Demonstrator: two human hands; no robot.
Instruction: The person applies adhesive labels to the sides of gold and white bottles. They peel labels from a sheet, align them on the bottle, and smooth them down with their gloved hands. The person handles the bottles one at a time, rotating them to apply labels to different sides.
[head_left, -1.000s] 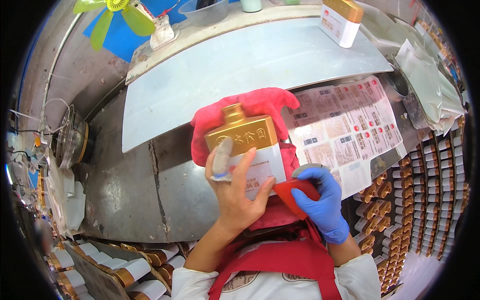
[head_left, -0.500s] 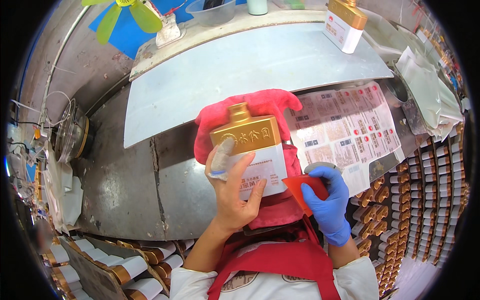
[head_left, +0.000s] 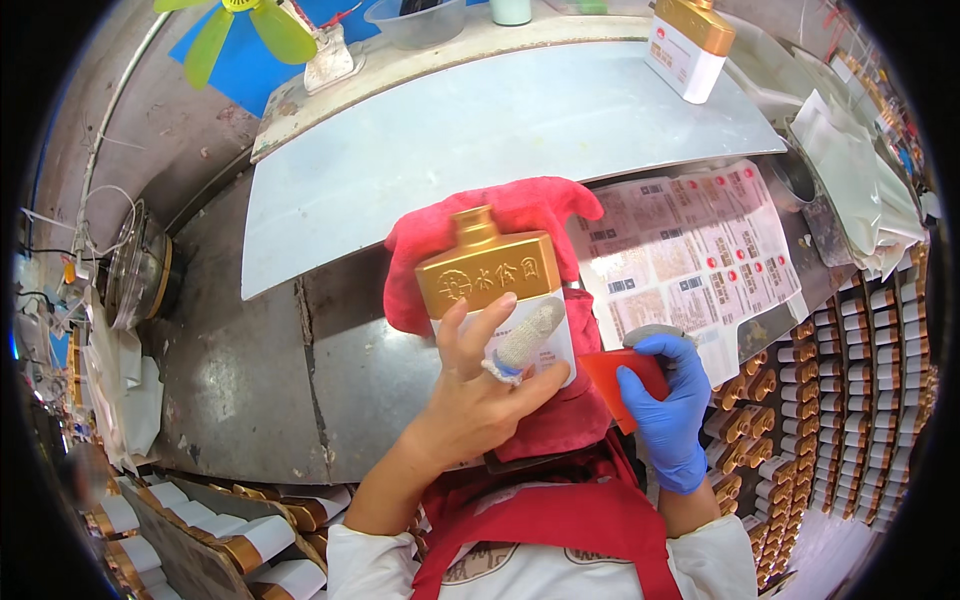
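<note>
A flat bottle [head_left: 486,268] with gold shoulders, a gold neck and a white body lies face up on a red towel [head_left: 410,282], its neck pointing away from me. My left hand [head_left: 470,400] is open over the white body, fingers spread and touching or just above it. One finger wears a knitted finger cover [head_left: 532,335] with a blue edge. My right hand [head_left: 672,415], in a blue glove with a greyish cover on one finger, pinches an orange-red scraper [head_left: 620,378] just right of the bottle. My left hand hides much of the bottle's lower front.
Right of the towel lies a sheet of printed labels [head_left: 690,245]. Another gold-and-white bottle [head_left: 690,50] stands on the pale board [head_left: 420,150] at the back. Bottles are racked at right [head_left: 800,400] and lower left [head_left: 255,540]. A green fan [head_left: 240,25] stands at the back left.
My left hand has moved right across the bottle's white front, its covered finger now near the bottle's right side. My right hand and the scraper have shifted slightly right.
</note>
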